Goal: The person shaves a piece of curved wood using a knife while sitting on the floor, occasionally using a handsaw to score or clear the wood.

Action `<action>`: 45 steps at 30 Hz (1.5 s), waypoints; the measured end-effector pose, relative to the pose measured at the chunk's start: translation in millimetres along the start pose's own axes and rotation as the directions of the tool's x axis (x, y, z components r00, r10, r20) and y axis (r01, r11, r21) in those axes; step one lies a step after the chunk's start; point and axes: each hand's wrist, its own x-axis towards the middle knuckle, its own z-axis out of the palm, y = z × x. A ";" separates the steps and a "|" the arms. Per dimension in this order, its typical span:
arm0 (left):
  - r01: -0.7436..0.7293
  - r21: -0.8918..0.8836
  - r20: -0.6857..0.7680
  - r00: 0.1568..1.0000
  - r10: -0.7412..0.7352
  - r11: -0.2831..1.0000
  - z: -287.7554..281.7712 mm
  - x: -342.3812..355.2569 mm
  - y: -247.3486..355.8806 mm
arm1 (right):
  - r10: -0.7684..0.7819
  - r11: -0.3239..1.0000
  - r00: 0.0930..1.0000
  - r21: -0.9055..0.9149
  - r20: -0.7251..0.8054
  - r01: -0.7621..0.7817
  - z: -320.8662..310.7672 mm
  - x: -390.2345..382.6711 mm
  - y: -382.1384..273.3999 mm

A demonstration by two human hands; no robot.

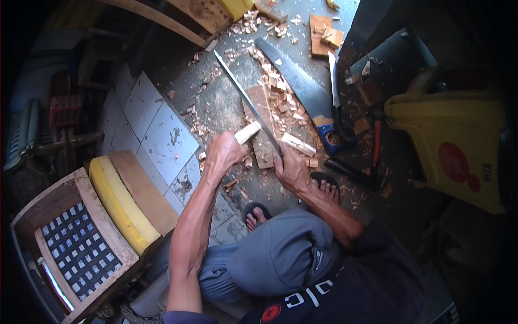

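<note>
My left hand is closed around a short pale wooden piece, held above a flat wooden board. My right hand grips a long narrow blade, which angles up and away to the left, passing just right of the held piece's end. Another pale split piece lies just beyond my right hand, among scattered chips. A handsaw with a blue handle lies to the right, beside a second blade with a dark handle.
A red-handled tool and a black bar lie at right near a yellow plastic container. At lower left are a wooden frame with woven webbing and a yellow cushion. Wooden blocks and furniture stand at the back.
</note>
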 end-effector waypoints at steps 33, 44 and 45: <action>0.049 -0.026 -0.004 0.999 -0.049 0.998 1.0 -9.2 -4.1 | -0.001 0.985 0.995 -0.171 0.099 0.018 -1.1 -5.1 -1.6; -0.215 -0.058 -0.324 0.928 0.185 0.975 1.7 1.7 -12.3 | 0.066 0.963 0.997 -0.264 0.046 -0.051 12.1 5.6 26.7; -0.197 -0.148 -0.290 0.946 0.148 0.969 -11.1 6.8 -5.9 | 0.078 0.954 0.996 -0.294 0.042 -0.063 9.1 16.2 25.6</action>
